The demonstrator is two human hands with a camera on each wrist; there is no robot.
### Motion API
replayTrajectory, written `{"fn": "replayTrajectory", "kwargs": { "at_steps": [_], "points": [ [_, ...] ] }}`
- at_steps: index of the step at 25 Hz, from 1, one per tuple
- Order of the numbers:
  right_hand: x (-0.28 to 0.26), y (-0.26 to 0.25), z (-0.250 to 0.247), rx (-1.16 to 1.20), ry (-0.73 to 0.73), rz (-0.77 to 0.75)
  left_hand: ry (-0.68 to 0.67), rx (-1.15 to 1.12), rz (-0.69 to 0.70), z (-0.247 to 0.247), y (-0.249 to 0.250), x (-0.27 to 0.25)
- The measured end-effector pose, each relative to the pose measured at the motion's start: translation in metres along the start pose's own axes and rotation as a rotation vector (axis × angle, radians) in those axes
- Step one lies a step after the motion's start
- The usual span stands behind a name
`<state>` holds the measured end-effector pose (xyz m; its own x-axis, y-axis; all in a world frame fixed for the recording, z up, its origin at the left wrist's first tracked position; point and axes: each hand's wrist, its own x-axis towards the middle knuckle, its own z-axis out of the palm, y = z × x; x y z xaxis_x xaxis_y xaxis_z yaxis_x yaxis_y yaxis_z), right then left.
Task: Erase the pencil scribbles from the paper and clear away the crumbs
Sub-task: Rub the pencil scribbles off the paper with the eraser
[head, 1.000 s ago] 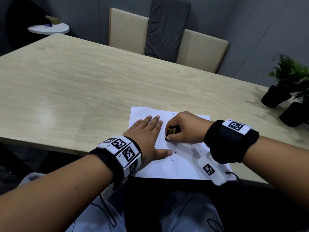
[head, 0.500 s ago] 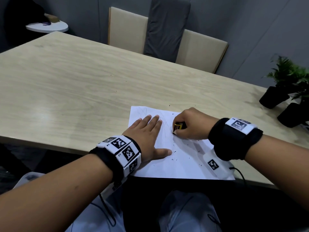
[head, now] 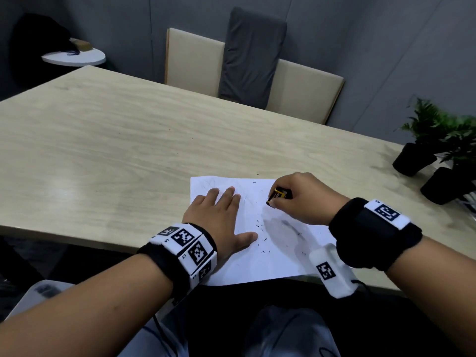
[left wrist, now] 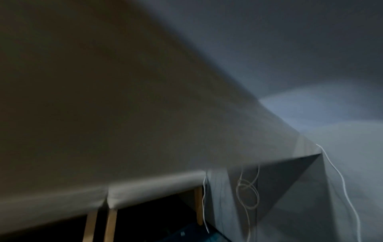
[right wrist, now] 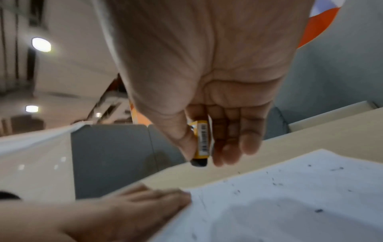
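A white sheet of paper (head: 273, 256) lies at the near edge of the wooden table (head: 116, 155), with faint pencil lines and dark eraser crumbs (head: 258, 222) scattered over it. My left hand (head: 219, 215) lies flat on the sheet's left part, fingers straight. My right hand (head: 298, 197) pinches a black eraser in a yellow sleeve (head: 277, 195) between thumb and fingers, its dark tip down near the paper's far right area. In the right wrist view the eraser (right wrist: 201, 144) hangs just above the paper (right wrist: 290, 196), with the left hand (right wrist: 128, 211) at the lower left.
Two potted plants (head: 435, 140) in black pots stand at the table's right edge. A beige bench with a grey cushion (head: 249, 57) runs along the far side. A small white round table (head: 74, 57) sits at the back left. The left wrist view is dark and blurred.
My right hand has moved the eraser away from me and to the right across the sheet. The left hand has stayed flat in place. More crumbs lie on the paper.
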<state>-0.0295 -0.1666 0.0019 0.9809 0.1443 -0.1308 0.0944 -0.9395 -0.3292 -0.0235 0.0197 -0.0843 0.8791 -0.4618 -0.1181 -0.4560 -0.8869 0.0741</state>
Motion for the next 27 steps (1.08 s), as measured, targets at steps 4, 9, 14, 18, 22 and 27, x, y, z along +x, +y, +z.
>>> {"fn": "replayTrajectory", "kwargs": {
  "at_steps": [4, 9, 14, 18, 22, 27],
  "points": [
    [-0.029, -0.01, -0.005, 0.14, 0.152, 0.079, 0.039, 0.08, -0.058, -0.017, 0.0, 0.0],
    [-0.057, -0.016, 0.033, 0.168, 0.216, 0.117, 0.052, 0.08, -0.062, -0.022, 0.008, -0.013],
    [-0.064, 0.0, 0.056, 0.167, 0.242, 0.163, 0.05, 0.031, -0.029, -0.018, 0.006, -0.035],
    [-0.056, 0.018, 0.045, 0.247, 0.201, 0.176, 0.054, -0.101, 0.057, -0.015, -0.023, -0.048],
    [-0.048, 0.023, 0.036, 0.334, 0.217, 0.192, 0.088, -0.195, 0.087, -0.002, -0.033, -0.059],
    [-0.049, 0.008, 0.054, 0.351, 0.226, 0.16, 0.254, -0.174, 0.157, 0.013, -0.003, -0.069]
  ]
}}
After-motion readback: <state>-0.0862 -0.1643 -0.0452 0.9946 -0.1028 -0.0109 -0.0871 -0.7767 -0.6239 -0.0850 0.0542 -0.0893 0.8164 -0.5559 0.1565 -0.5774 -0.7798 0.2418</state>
